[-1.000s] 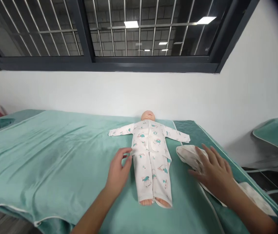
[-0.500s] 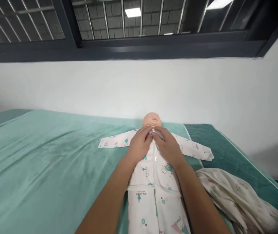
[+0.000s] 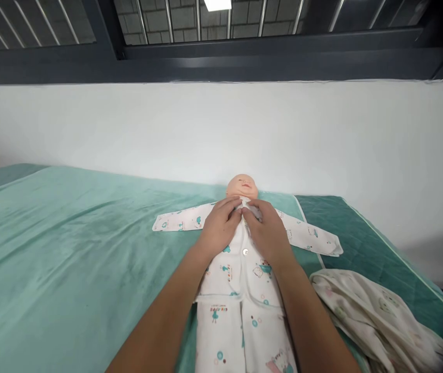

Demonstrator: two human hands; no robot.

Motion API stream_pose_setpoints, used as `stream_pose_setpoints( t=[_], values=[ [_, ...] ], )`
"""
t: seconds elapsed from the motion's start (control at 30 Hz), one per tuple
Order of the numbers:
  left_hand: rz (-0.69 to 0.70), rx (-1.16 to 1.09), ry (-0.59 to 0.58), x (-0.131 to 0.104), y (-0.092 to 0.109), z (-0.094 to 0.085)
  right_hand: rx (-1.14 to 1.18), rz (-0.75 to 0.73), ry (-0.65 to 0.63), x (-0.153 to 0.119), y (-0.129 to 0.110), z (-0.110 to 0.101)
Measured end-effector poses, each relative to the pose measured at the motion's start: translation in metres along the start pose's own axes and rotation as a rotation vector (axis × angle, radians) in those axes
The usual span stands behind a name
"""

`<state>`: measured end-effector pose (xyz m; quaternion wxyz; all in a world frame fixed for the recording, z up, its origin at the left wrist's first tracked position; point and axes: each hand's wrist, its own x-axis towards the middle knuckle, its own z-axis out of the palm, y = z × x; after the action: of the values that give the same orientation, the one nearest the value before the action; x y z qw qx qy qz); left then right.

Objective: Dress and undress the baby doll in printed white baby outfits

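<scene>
A baby doll lies face up, its head toward the white wall, wearing a white printed baby top and matching trousers. Both sleeves stretch out flat to the sides. At the chest, just below the collar, my left hand has its fingers bent and its thumb against the front edge of the top. Facing it, my right hand pinches the other side of the same opening. Lower down the front, a round button shows. The fingers hide most of the upper front.
A light green cover spreads over the bed, with a darker green quilted strip on the right. A crumpled pale printed cloth lies beside my right forearm. Behind the doll rises a white wall below a dark window frame.
The view has tilted slightly downward. Both hands stay at the upper front of the top, with only small finger movements; the doll lies as before.
</scene>
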<state>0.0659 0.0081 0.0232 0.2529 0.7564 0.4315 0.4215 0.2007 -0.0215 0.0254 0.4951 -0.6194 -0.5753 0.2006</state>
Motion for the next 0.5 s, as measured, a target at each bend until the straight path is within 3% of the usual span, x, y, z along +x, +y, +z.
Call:
stream_pose_setpoints(
  t=[0.5],
  values=[
    [0.022,0.005,-0.024,0.0002,-0.0001,-0.0007,0.029,-0.096,-0.001,0.0008,0.0024,-0.0001]
  ],
)
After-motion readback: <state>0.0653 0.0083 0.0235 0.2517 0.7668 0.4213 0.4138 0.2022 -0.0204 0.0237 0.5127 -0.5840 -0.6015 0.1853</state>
